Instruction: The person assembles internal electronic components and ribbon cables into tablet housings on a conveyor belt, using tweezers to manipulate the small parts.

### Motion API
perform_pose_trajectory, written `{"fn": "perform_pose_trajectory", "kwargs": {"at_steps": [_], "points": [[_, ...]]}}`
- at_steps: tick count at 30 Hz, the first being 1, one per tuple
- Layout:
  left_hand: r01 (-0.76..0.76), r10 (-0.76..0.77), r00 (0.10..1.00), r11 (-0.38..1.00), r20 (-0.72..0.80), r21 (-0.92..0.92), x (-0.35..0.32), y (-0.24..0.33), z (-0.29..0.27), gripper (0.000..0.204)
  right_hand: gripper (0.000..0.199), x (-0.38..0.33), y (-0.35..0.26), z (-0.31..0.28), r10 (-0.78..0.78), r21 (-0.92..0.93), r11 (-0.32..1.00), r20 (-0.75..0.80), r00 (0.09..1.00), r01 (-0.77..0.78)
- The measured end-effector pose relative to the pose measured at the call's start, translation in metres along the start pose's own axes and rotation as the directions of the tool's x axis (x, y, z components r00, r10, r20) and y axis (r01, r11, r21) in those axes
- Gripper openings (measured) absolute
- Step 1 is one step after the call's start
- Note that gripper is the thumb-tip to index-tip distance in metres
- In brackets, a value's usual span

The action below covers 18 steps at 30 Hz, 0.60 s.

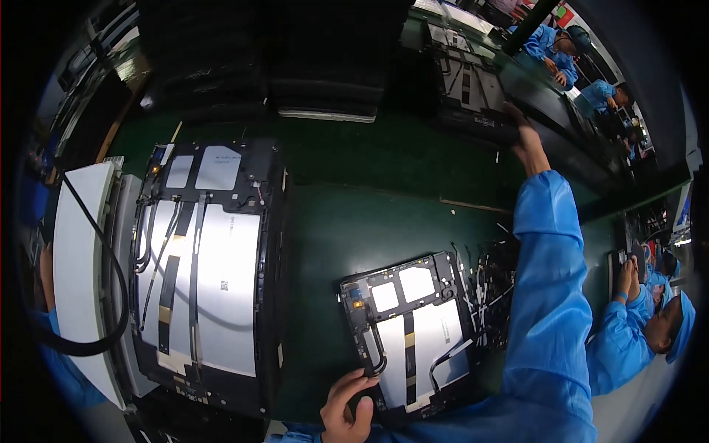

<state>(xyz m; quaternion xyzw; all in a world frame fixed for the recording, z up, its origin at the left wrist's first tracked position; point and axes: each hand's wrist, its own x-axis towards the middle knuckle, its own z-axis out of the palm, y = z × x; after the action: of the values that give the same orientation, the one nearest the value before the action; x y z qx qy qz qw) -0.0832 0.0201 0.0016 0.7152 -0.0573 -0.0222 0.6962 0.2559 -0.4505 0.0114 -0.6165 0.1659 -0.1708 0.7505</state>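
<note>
An opened tablet (436,354) lies slightly turned on the green bench in front of me. Its black frame surrounds silver battery plates, dark ribbon strips and an orange connector. My left hand (346,410) is at its lower left corner, forefinger against the edge and thumb standing apart; it holds nothing. Stretched far forward to the right, my right hand (529,142) grips the near right corner of another opened tablet (473,81) on a dark pile. Its fingers are partly lost in shadow.
Left of centre stands a thick stack topped by an opened tablet (229,273), beside white slabs (88,273) and a looped black cable (118,325). Loose cables (487,295) lie by my right sleeve. Dark stacks (325,74) rise at the back. Blue-clad people (635,340) work at right.
</note>
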Motion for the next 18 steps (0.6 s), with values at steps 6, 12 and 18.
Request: {"fn": "perform_pose_trajectory", "kwargs": {"at_steps": [6,12,18], "points": [[-0.006,0.007,1.000,1.000,-0.026,0.024,0.001,0.006,0.001,0.024,0.044,-0.011,-0.017,0.007,-0.304,-0.842,0.522,-0.036,0.952,0.135],[-0.007,0.011,0.996,0.999,-0.089,0.049,-0.006,-0.001,0.009,0.021,0.050,-0.036,-0.050,-0.005,-0.306,-0.967,0.217,0.064,0.950,0.135],[0.027,-0.022,0.993,0.999,-0.117,0.039,-0.010,-0.007,0.011,0.019,0.033,-0.181,-0.134,0.024,-0.244,-0.962,-0.008,0.268,0.932,0.274]]}}
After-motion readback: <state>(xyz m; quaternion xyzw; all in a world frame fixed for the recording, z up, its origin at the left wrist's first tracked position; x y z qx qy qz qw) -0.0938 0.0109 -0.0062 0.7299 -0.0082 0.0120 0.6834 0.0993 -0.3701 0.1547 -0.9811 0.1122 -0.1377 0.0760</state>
